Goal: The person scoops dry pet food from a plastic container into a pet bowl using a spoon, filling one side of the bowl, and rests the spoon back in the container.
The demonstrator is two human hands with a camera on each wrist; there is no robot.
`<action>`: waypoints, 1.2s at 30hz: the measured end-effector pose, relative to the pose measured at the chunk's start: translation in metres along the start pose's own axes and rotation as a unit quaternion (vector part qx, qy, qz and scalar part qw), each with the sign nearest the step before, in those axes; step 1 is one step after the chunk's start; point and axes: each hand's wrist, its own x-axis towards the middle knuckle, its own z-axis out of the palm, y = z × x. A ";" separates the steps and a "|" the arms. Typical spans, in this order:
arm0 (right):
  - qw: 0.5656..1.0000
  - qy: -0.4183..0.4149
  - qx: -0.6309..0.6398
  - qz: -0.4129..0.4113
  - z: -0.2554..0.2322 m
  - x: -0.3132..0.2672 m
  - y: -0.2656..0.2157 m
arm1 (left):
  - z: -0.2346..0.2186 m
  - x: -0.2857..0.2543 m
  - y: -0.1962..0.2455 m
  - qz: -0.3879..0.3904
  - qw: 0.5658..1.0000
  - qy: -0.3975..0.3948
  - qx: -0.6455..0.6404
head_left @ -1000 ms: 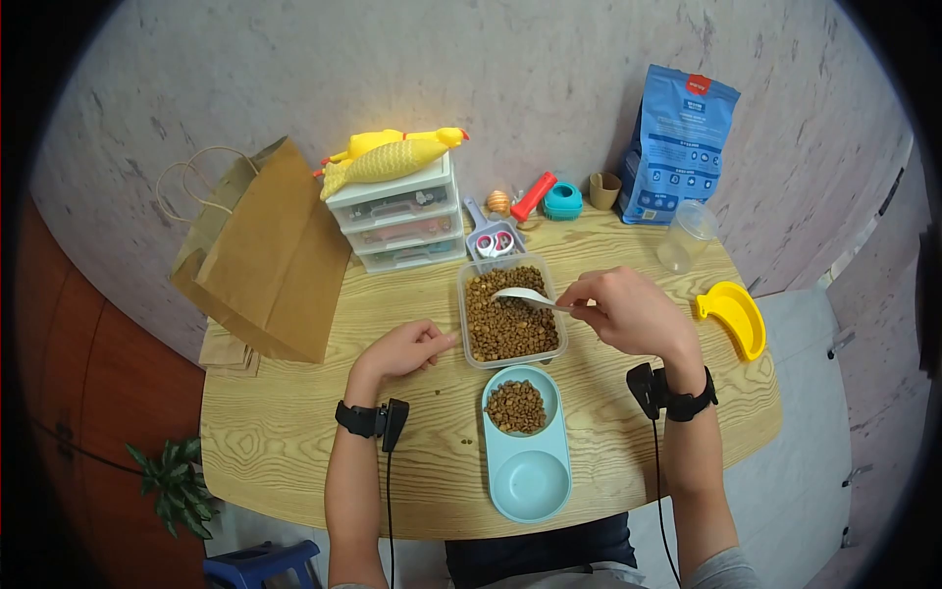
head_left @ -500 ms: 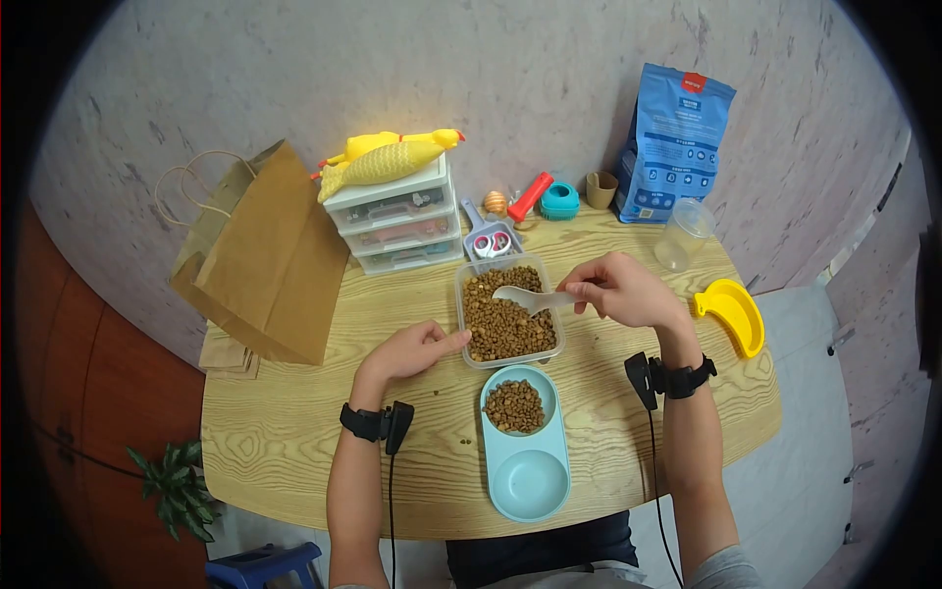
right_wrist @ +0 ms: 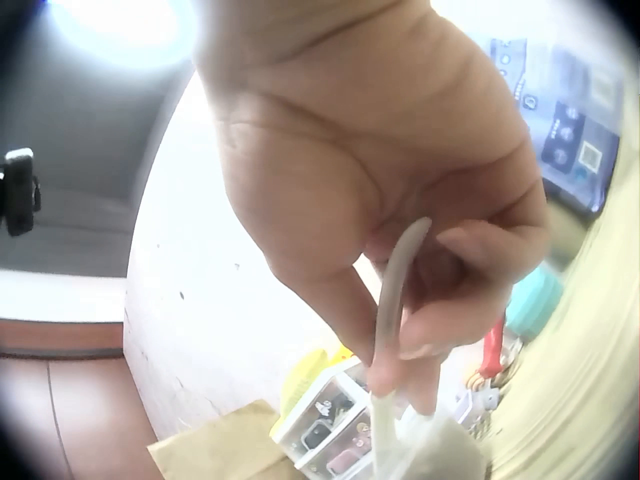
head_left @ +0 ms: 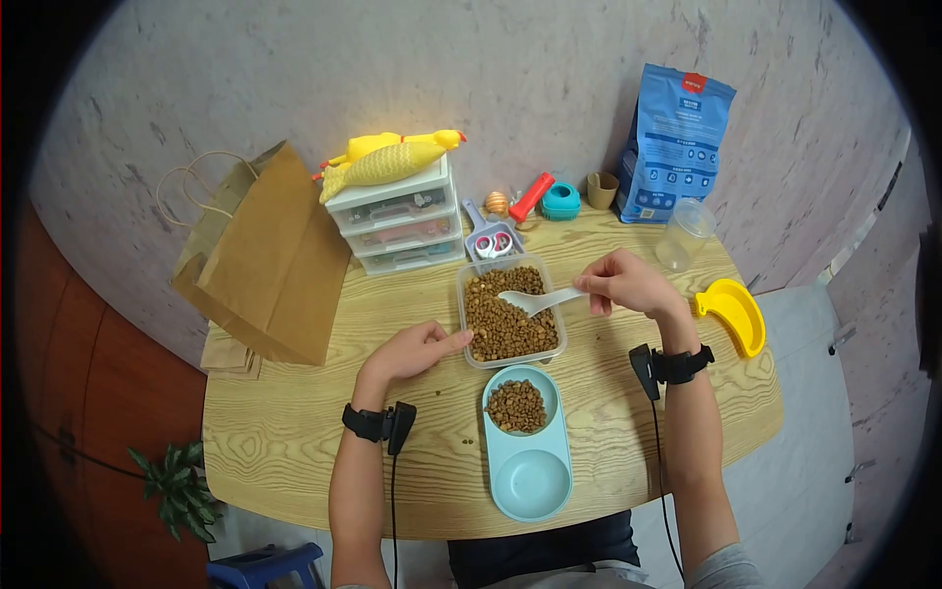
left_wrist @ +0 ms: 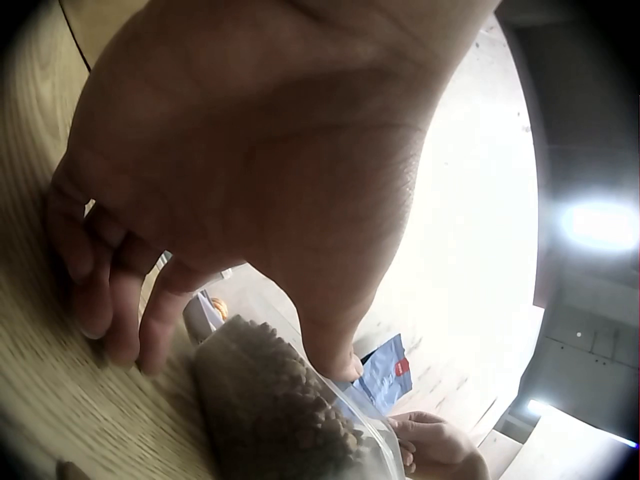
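A clear plastic container (head_left: 512,361) full of brown kibble (head_left: 505,329) stands mid-table. My right hand (head_left: 633,283) pinches the handle of a white spoon (head_left: 538,301), whose bowl rests in the kibble. At the container's left side is my left hand (head_left: 417,349), its thumb at the rim. In the left wrist view, that hand's other fingers (left_wrist: 122,310) hang loosely, just above or on the tabletop outside the container. Just in front of the container lies a light-blue double pet bowl (head_left: 500,447). Kibble fills its far hollow, while the near one holds none.
A paper bag (head_left: 270,255) and a drawer unit (head_left: 402,221) topped with yellow toys (head_left: 388,162) stand at the back left. Behind the container lie scissors (head_left: 494,245) on a grey scoop. A blue food bag (head_left: 675,147), clear cup (head_left: 685,236) and yellow banana-shaped dish (head_left: 734,316) stand right.
My left hand has moved right, bringing its thumb to the container's rim. My right hand has shifted right and slightly back along the spoon's handle, and the spoon's bowl stays in the kibble.
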 end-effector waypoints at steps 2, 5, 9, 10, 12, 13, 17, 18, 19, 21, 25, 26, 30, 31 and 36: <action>0.999 0.020 -0.039 -0.003 0.000 -0.002 -0.003 | 0.000 0.001 -0.002 -0.001 1.000 0.001 -0.001; 0.991 0.072 -0.111 -0.021 0.004 -0.006 -0.009 | 0.000 0.002 -0.002 0.001 1.000 0.001 0.000; 0.990 0.104 -0.096 -0.026 0.004 -0.002 -0.003 | 0.001 0.002 -0.003 -0.004 1.000 0.001 0.001; 0.989 0.104 -0.097 -0.027 0.002 0.001 0.002 | 0.001 0.002 -0.003 -0.001 1.000 0.004 0.000; 0.992 0.103 -0.065 -0.024 -0.002 0.006 0.011 | 0.000 0.001 -0.001 -0.004 1.000 0.004 0.001; 0.992 0.103 -0.066 -0.025 -0.003 0.007 0.013 | 0.000 0.001 0.000 -0.007 1.000 0.002 0.003; 0.994 0.092 -0.064 0.006 -0.007 0.006 0.012 | 0.001 0.003 -0.004 -0.002 1.000 0.003 0.004; 0.994 0.084 -0.073 0.024 -0.008 0.005 0.010 | 0.001 0.002 -0.004 -0.003 1.000 0.005 0.003; 0.994 0.084 -0.073 0.024 -0.009 0.005 0.012 | 0.001 0.002 -0.003 -0.003 1.000 0.006 0.001; 0.995 0.060 -0.077 -0.010 -0.012 0.007 0.019 | 0.001 0.001 -0.002 -0.003 1.000 0.006 -0.001; 0.997 0.050 -0.042 -0.035 -0.010 0.009 0.029 | 0.001 0.002 -0.003 -0.002 1.000 0.003 -0.009; 0.997 0.054 -0.041 -0.030 -0.009 0.009 0.028 | 0.001 0.002 -0.003 -0.002 1.000 0.003 -0.009; 0.993 0.080 -0.065 -0.049 -0.010 0.014 0.036 | 0.000 0.001 -0.001 0.000 1.000 0.004 -0.006; 0.993 0.080 -0.065 -0.049 -0.011 0.014 0.037 | 0.000 0.001 -0.001 0.001 1.000 0.005 -0.005; 0.995 0.055 -0.038 -0.071 -0.016 0.014 0.041 | 0.000 0.000 0.000 -0.005 1.000 0.004 -0.006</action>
